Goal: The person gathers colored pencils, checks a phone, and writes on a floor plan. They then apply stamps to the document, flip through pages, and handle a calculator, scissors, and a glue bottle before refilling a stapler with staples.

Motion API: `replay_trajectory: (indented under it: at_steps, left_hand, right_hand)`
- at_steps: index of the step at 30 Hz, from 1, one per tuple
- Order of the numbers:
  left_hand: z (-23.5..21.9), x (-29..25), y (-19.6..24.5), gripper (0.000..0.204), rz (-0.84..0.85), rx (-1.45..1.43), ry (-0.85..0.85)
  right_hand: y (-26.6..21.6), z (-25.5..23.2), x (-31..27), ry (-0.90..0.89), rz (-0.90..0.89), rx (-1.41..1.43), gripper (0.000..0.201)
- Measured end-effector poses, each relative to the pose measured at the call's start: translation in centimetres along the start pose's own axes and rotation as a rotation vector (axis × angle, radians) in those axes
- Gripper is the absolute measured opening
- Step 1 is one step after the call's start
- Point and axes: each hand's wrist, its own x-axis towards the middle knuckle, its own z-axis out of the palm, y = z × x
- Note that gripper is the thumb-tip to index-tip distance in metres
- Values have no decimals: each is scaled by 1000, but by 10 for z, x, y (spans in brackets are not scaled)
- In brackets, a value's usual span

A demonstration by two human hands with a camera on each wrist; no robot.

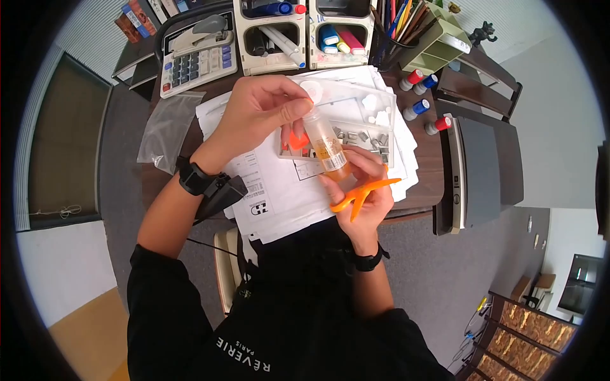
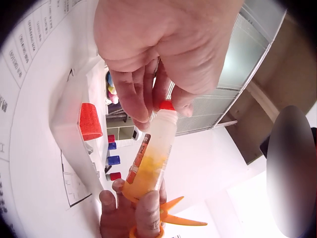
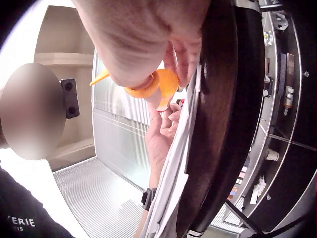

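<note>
My left hand [image 1: 254, 117] pinches the top of a translucent glue bottle [image 1: 326, 145] with its thumb and fingertips. A red tip [image 2: 167, 105] shows there at the bottle's neck. The bottle leans, top toward the left hand, with amber liquid in its lower half. My right hand [image 1: 370, 216] grips its lower end, thumb on one side and fingers on the other. Orange scissors [image 1: 379, 184] hang hooked on the right hand by their handle. Below the bottle lies a clear compartment box [image 1: 393, 136] holding metal clips [image 1: 381, 143] and a red-orange piece [image 1: 297, 141].
Papers [image 1: 254, 184] lie under the box. A calculator [image 1: 197, 66] and a clear plastic bag [image 1: 168, 130] are at the left. Pen holders [image 1: 273, 65] stand at the back. Several red- and blue-capped small bottles [image 1: 416, 109] and a laptop [image 1: 486, 171] are at the right.
</note>
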Motion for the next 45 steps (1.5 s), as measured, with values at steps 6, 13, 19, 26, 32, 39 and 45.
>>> replay_trajectory:
  at_steps: [6, 13, 19, 26, 32, 39, 45]
  left_hand:
    - [4, 0, 5, 18, -23, -27, 45]
    - [5, 0, 5, 17, -22, -45, 71]
    - [5, 0, 3, 16, 9, 36, 102]
    - [3, -1, 4, 16, -22, 91, 83]
    - [9, -3, 7, 16, 80, 106, 81]
    - [7, -2, 6, 22, 80, 80, 45]
    - [5, -2, 2, 31, 101, 109, 10]
  right_hand:
    - [1, 3, -3, 7, 11, -2, 51]
    - [0, 2, 0, -13, -26, -56, 50]
    - [0, 5, -3, 18, 11, -18, 49]
    - [0, 2, -1, -10, -16, -83, 50]
    - [-2, 5, -1, -10, 3, -47, 51]
    - [-6, 3, -2, -41, 26, -79, 52]
    - [-3, 3, -3, -19, 5, -26, 53]
